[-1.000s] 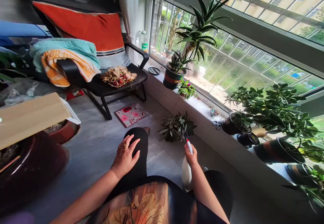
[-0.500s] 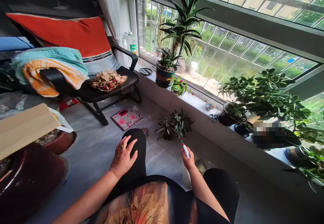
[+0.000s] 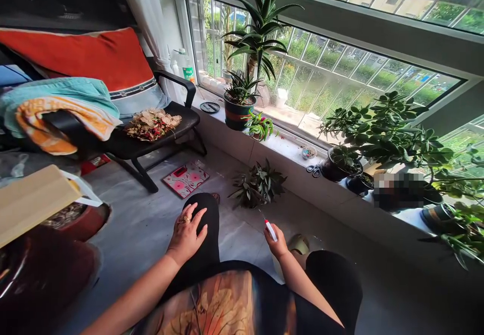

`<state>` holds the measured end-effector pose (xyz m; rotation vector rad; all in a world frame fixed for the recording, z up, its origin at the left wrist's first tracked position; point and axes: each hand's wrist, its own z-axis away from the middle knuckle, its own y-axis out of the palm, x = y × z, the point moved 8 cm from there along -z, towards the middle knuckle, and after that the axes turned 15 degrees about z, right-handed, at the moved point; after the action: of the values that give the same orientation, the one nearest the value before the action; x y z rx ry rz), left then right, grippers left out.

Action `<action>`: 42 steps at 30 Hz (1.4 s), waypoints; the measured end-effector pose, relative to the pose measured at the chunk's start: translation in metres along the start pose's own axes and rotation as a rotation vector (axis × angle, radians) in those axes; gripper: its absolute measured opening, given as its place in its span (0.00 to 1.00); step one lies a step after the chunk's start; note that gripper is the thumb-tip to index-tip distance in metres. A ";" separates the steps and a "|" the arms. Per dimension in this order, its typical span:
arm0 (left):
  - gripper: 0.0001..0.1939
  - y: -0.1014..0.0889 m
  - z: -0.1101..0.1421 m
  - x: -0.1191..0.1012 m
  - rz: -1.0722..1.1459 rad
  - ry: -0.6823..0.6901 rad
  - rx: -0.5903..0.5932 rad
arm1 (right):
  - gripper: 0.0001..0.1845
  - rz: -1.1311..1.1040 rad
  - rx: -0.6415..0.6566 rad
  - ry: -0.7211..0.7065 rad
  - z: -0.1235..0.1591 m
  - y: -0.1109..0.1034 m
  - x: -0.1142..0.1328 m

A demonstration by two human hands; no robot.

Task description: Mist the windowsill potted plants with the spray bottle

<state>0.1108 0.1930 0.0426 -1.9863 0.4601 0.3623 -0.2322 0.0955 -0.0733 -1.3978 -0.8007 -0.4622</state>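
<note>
My right hand (image 3: 277, 241) is closed around a spray bottle with a white head (image 3: 270, 230) and red nozzle. The nozzle points toward two dark-leaved plants on the floor, a spiky one (image 3: 245, 187) and a fuller one (image 3: 268, 181) beside it. Most of the bottle's pale body is hidden behind my hand and forearm. A faint thin streak shows just ahead of the nozzle. On my bent left knee rests my left hand (image 3: 188, 230), fingers spread, with a ring on one finger and nothing held.
A floral bathroom scale (image 3: 186, 179) lies on the floor near a black armchair (image 3: 181, 118) holding dried flowers (image 3: 154, 124). Along the windowsill stand a tall aloe pot (image 3: 239, 109), scissors (image 3: 313, 171) and jade plants (image 3: 401, 133). Large brown pots (image 3: 81, 224) are at left.
My right hand has shifted slightly left with the spray bottle, and less of the bottle's body shows. My left hand stays on the knee. The view has turned a little right.
</note>
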 end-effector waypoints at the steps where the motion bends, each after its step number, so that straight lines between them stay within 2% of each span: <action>1: 0.22 0.001 0.000 0.000 0.001 0.000 0.002 | 0.14 0.009 0.000 0.011 0.001 0.002 -0.003; 5: 0.22 0.002 0.000 0.000 -0.002 -0.001 0.007 | 0.16 0.033 -0.009 0.046 0.002 0.003 -0.012; 13: 0.22 0.000 0.001 0.000 -0.014 0.009 -0.021 | 0.15 -0.009 -0.101 0.032 -0.010 -0.015 -0.010; 20: 0.22 0.000 0.000 -0.001 -0.023 0.018 -0.021 | 0.18 0.017 -0.100 0.097 -0.007 -0.006 -0.031; 28: 0.23 0.004 0.000 0.002 -0.039 0.025 -0.023 | 0.15 0.017 -0.182 0.111 -0.019 -0.034 -0.033; 30: 0.23 0.003 -0.001 0.001 -0.042 0.033 -0.024 | 0.14 0.033 -0.179 0.126 -0.020 -0.034 -0.034; 33: 0.23 0.003 -0.003 -0.001 -0.037 0.039 -0.012 | 0.10 0.070 -0.136 0.195 -0.015 -0.022 -0.045; 37: 0.24 0.003 -0.007 -0.005 -0.026 0.051 0.011 | 0.12 0.097 -0.087 0.287 -0.006 -0.008 -0.061; 42: 0.25 0.009 -0.012 -0.008 -0.031 0.070 0.034 | 0.07 0.050 -0.132 0.268 -0.014 -0.025 -0.065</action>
<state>0.1000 0.1798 0.0444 -1.9754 0.4761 0.2651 -0.2907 0.0672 -0.1034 -1.4370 -0.5243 -0.6577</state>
